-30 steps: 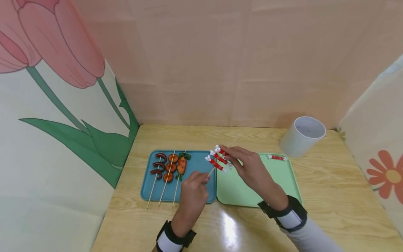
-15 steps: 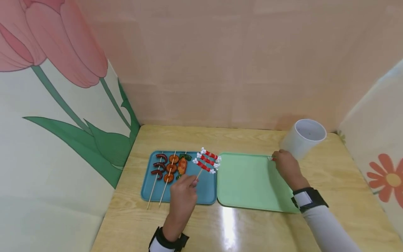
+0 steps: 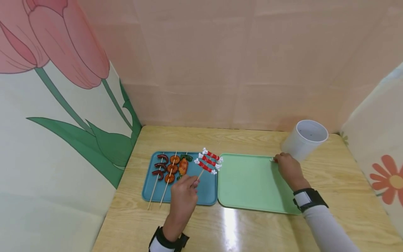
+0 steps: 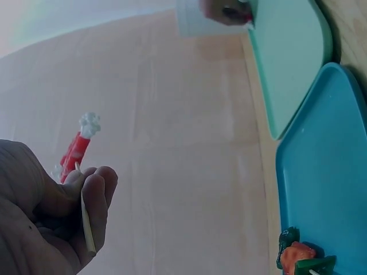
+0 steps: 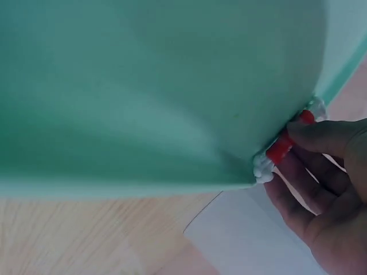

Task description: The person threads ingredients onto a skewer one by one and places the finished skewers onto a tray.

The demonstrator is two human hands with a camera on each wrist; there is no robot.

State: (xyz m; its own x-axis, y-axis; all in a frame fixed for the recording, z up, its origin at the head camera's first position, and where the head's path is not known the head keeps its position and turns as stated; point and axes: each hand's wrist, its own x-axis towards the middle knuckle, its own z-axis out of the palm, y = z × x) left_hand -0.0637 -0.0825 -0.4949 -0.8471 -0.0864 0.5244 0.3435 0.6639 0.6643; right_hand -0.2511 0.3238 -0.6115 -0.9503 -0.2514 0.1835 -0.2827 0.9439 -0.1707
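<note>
The right hand (image 5: pixel 330 189) pinches a red-and-white piece (image 5: pixel 284 143) at the far right corner of the green tray (image 3: pixel 248 182), beside the white cup (image 3: pixel 304 138); the left hand (image 3: pixel 182 194) grips a skewer (image 3: pixel 201 172) already carrying three such pieces above the blue tray (image 3: pixel 206 190); the step looks like picking up the fourth piece; next it would have to be lifted and carried well across to the stick's tip.

A skewer (image 3: pixel 208 161) of three red-and-white bone pieces tilts above the blue tray (image 3: pixel 206 192).
</note>
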